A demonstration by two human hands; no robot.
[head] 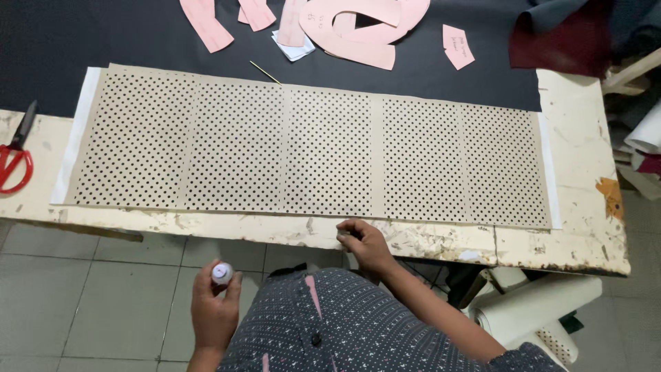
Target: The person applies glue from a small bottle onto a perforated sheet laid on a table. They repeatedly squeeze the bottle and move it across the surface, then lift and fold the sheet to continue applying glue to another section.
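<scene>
A long beige sheet with rows of black dots [310, 148] lies flat across the worn white table [585, 227]. Below the table's front edge, my left hand [213, 306] grips a small white bottle with a pale purple cap [222, 273]. My right hand [363, 241] rests on the table's front edge just below the sheet, fingers curled together; whether something small is pinched in them is unclear.
Red-handled scissors [15, 158] lie at the table's left end. Pink paper pattern pieces [351, 27] and a thin yellow stick [265, 72] sit on black material [103, 34] behind the sheet. Dark red fabric [558, 41] lies at the back right. Rolled white material [537, 306] leans below right.
</scene>
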